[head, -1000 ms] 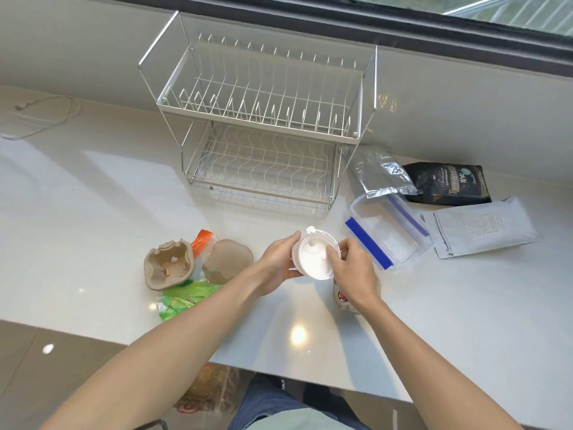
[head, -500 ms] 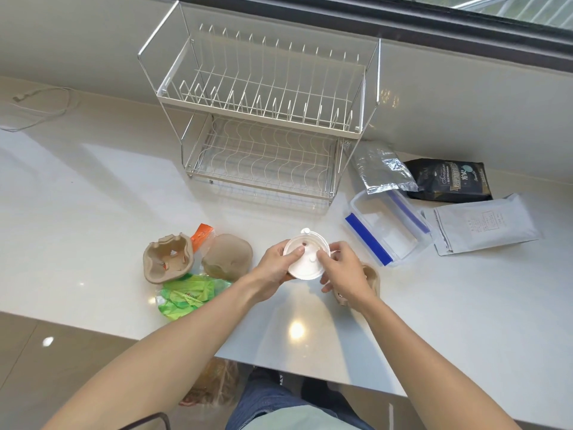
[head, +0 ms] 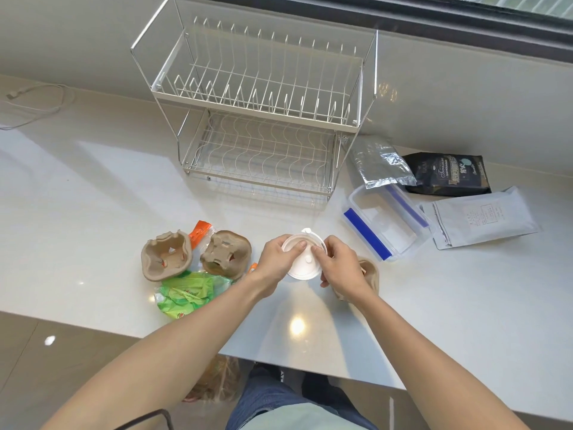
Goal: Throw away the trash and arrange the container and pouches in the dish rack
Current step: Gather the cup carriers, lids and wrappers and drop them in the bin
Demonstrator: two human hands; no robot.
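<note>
A white lidded disposable cup [head: 304,263] is held above the counter's middle by both hands: my left hand [head: 277,259] grips its left side and my right hand [head: 339,268] its right, thumbs pressing on the lid. A white two-tier dish rack [head: 260,110] stands empty at the back. To the right lie a clear container [head: 383,223] with blue clips, a silver pouch [head: 379,162], a black pouch [head: 449,175] and a grey pouch [head: 483,217]. Left of the cup lie two cardboard cup holders [head: 166,256] [head: 226,252] and a green wrapper [head: 186,294].
A brown cardboard piece [head: 370,273] lies partly hidden under my right hand. An orange-and-clear wrapper [head: 201,232] sits between the cup holders. A white cable [head: 34,102] lies far left. A bag [head: 217,383] sits on the floor below the counter edge.
The cup has tilted from showing its side to lid-up, and both hands lowered it slightly toward the counter. My thumbs now press on the lid.
</note>
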